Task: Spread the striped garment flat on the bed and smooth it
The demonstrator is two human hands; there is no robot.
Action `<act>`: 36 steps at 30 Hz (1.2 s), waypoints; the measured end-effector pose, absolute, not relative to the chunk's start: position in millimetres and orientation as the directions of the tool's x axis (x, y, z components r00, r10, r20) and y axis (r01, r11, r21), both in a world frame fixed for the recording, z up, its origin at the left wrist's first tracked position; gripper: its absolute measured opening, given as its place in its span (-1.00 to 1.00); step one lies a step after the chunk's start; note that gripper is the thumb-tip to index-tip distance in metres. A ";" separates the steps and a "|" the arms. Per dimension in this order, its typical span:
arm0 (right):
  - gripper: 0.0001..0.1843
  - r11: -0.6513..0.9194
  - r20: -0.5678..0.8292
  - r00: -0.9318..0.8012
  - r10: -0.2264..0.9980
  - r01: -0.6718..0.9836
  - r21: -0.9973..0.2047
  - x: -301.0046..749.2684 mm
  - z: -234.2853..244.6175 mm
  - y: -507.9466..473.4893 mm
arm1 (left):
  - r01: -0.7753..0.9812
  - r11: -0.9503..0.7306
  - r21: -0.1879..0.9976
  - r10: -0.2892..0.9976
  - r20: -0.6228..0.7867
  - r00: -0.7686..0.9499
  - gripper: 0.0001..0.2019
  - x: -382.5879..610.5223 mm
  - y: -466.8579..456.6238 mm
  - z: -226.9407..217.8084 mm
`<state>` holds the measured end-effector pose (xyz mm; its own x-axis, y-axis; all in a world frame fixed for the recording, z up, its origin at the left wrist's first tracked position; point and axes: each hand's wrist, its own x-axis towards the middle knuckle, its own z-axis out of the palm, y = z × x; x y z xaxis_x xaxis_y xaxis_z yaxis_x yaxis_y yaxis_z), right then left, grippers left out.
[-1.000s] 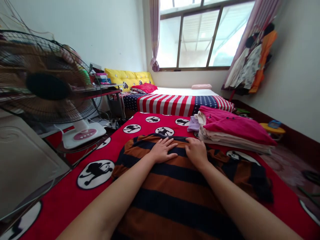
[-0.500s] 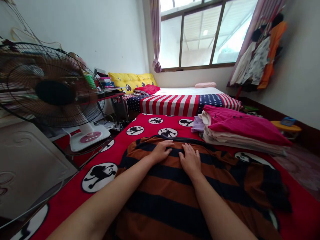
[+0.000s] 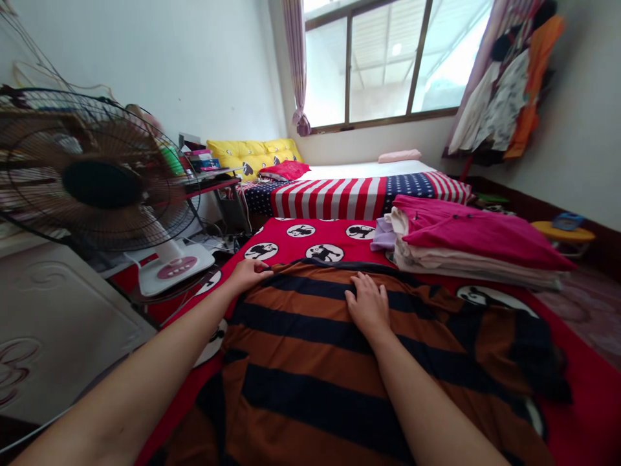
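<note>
Head view: L hand (image 3: 247, 275) lay half-curled at edge of brown-and-navy striped top (image 3: 310, 362), R hand (image 3: 369, 307) flat on it, neither gripping; top spread unfolded, folded clothes stack (image 3: 466, 249) alongside.

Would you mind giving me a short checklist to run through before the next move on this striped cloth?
Right hand flat on the cloth: ok.
Left hand at the cloth's far left edge: cannot tell whether it grips the edge.
Orange-and-navy striped cloth lying smooth: not ok, its right side is bunched.
Red bedspread under the cloth: ok, the cloth lies on it.
Folded clothes stack apart from the cloth: cannot tell, they nearly meet.
Electric fan off the bed: ok, it stands to the left.
</note>
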<state>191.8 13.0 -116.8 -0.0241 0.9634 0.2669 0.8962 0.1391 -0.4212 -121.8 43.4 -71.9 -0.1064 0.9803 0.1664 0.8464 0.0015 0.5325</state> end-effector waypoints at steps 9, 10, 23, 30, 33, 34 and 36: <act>-0.53 0.152 0.270 -0.035 0.962 0.894 -0.422 192.4 -116.8 11.9 | 0.769 -0.595 0.233 0.791 0.341 0.508 -0.78 -33.4 -69.0 -22.8; -0.53 0.154 0.271 -0.038 0.962 0.893 -0.423 192.4 -116.5 11.6 | 0.693 -0.692 0.203 0.722 0.185 0.667 -0.79 -23.9 -86.7 -24.0; -0.51 0.162 0.265 -0.045 0.963 0.885 -0.436 193.1 -114.7 11.1 | 0.843 -0.389 0.370 0.901 0.342 0.266 -0.60 -59.5 -71.8 -57.7; -0.53 0.164 0.273 -0.042 0.961 0.882 -0.441 193.5 -114.9 10.9 | 0.844 -0.351 0.406 0.936 0.148 0.318 -0.54 -52.2 -69.6 -56.6; -0.53 0.164 0.276 -0.040 0.960 0.883 -0.441 193.5 -114.7 10.8 | 0.825 -0.355 0.440 0.933 0.106 0.345 -0.85 -51.4 -77.0 -34.3; -0.53 0.164 0.276 -0.040 0.960 0.883 -0.440 193.5 -114.7 10.8 | 0.803 -0.360 0.475 0.929 0.099 0.358 -0.91 -52.5 -81.5 -24.6; -0.53 0.164 0.277 -0.040 0.960 0.882 -0.441 193.4 -114.8 10.7 | 0.735 -0.371 0.568 0.905 0.043 0.423 -0.91 -55.6 -94.9 -4.6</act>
